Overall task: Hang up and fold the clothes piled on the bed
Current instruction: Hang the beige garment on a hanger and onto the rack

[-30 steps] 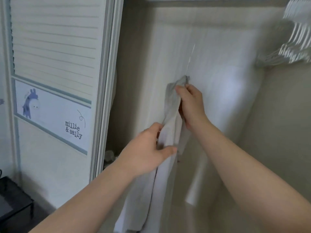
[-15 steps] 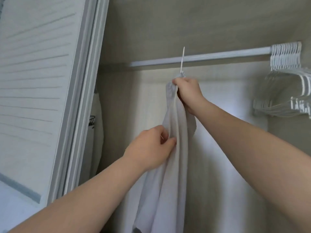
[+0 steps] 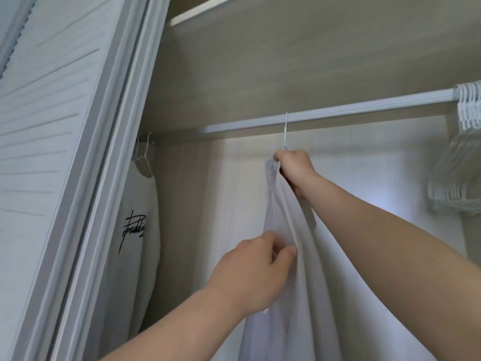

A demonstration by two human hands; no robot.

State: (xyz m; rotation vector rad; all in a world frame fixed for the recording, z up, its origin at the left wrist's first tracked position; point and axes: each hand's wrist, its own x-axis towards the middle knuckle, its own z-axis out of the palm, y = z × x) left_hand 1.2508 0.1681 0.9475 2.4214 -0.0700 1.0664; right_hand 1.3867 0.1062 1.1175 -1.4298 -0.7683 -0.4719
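Step in hand: seating one hangered piece on the wardrobe rail.

Nearest: left hand [image 3: 256, 272], low centre, thumb and fingers pinching a fold of the pale garment [image 3: 299, 308] about midway down its visible length. The cloth hangs in long vertical folds and runs out of the bottom of the frame.

Above it: right hand [image 3: 295, 169], fingers curled tight around the bunched top of the garment, where the hanger hook [image 3: 286, 131] comes out. The hanger body is hidden inside the cloth and the fist.

Beyond: the thin white hook rises to the rail [image 3: 351, 109], and its tip meets the rail's front edge. I cannot tell whether it is over the bar.

Judgement on method:
- Lift with the right hand until the hook clears the top of the rail, then lower until the bar carries the weight.
- Let the left hand only steady the cloth. A downward pull there could tilt the hanger or drag a shoulder off.
- Release the top last, after a slight tug confirms the seat.

Farther: a printed shirt [image 3: 138, 225] hangs at the rail's left end, well apart. A cluster of empty hangers [image 3: 466, 118] sits at the right end. The stretch between is bare, so spacing is no problem. The sliding door [image 3: 52, 152] stands at the left.
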